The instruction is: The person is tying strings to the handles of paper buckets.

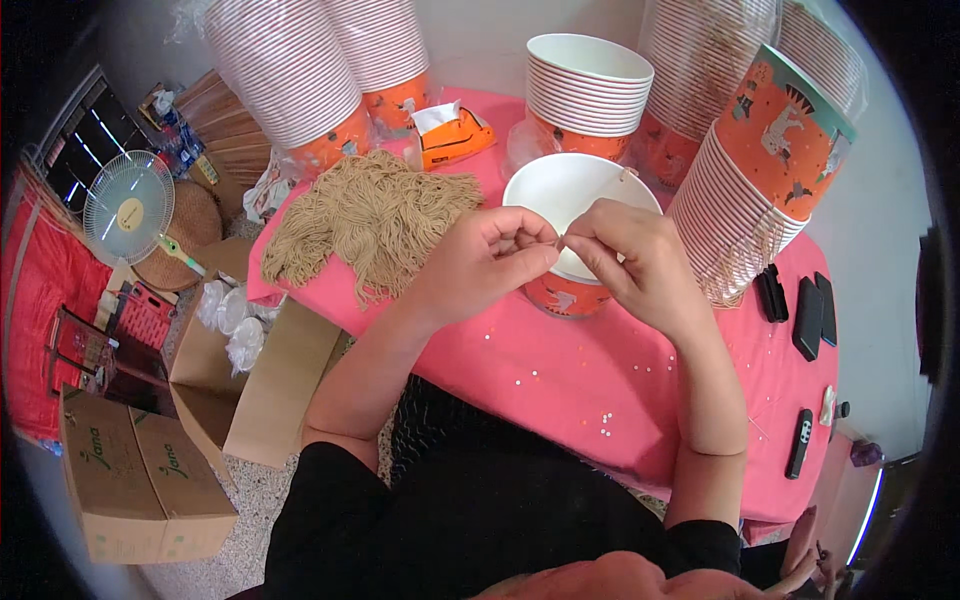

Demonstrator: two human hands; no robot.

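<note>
My left hand (pixel 490 258) and my right hand (pixel 632 258) meet over the front of a white-lined orange paper bucket (pixel 566 298). Thumbs and fingers of both are pinched together, tip to tip. What lies between them is too small to make out. On the bucket's far right rim shows a short bit of tan cord (pixel 627 175). A heap of tan cords (pixel 375 215) lies on the pink tablecloth (pixel 545 385), just left of my left hand.
Nested buckets (pixel 588 95) stand behind, with tall wrapped stacks (pixel 285 75) at back left. Another stack (pixel 735 215) rises on the right, cords hanging on it. An orange tissue pack (pixel 452 138), dark phone (pixel 808 318) and box cutter (pixel 799 444) lie around. Cardboard boxes (pixel 150 470) sit left.
</note>
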